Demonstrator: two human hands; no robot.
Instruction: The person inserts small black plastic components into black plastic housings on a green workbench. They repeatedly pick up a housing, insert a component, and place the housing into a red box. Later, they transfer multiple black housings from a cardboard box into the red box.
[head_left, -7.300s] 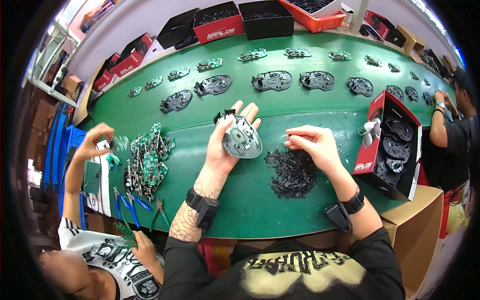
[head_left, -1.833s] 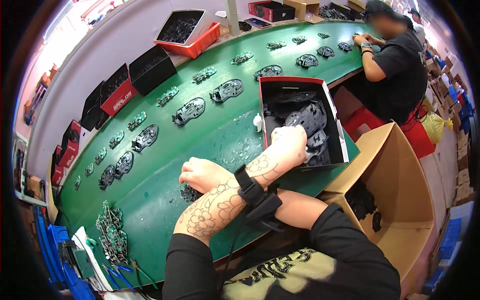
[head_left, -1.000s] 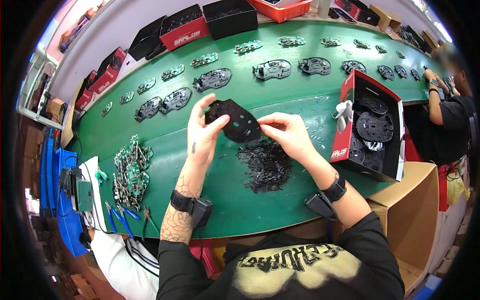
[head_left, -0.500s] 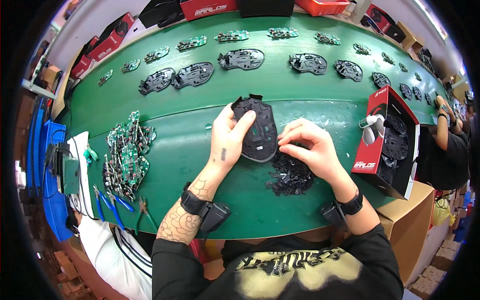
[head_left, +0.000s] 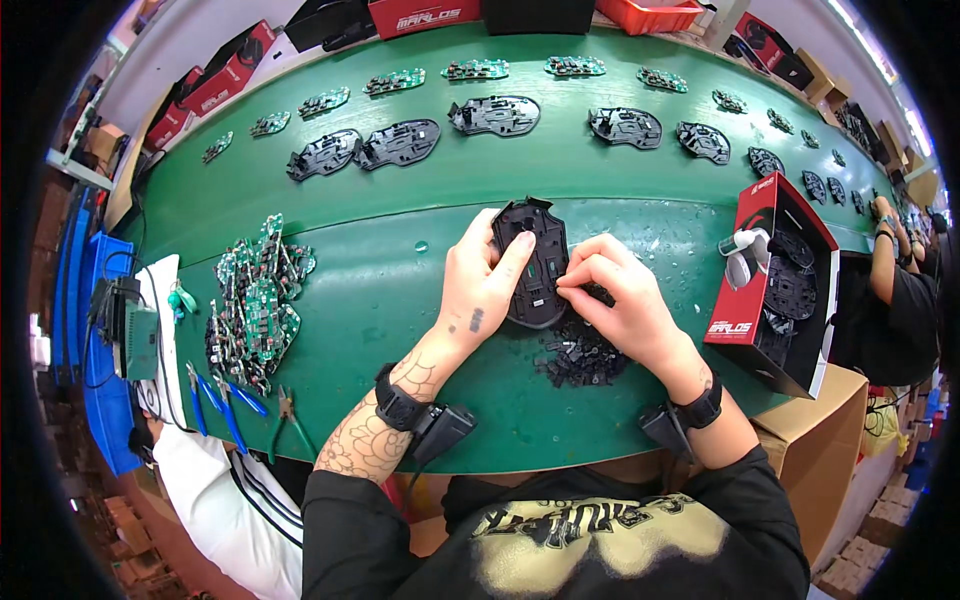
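My left hand (head_left: 475,285) grips a black plastic mouse shell (head_left: 532,262) from its left side, thumb across the inner face. The shell is held above the table, inner side up, showing ribs and small slots. Beside its lower right edge, my right hand (head_left: 630,305) has thumb and index finger pinched together, touching or nearly touching the shell. Whatever lies between those fingertips is hidden or too small to name. Under and below the right hand lies a heap of tiny black plastic parts (head_left: 582,362).
Left lie piled green circuit boards (head_left: 265,310), blue-handled pliers (head_left: 228,415) and green-handled cutters (head_left: 288,425). Rows of circuit boards (head_left: 475,69) and black shells (head_left: 495,116) line the far table. A red box (head_left: 745,300) holds shells at right. People sit at both sides.
My left hand and the shell have shifted slightly right and turned a little more upright. The right hand's pinched fingertips, previously just beside the shell, are now at its edge.
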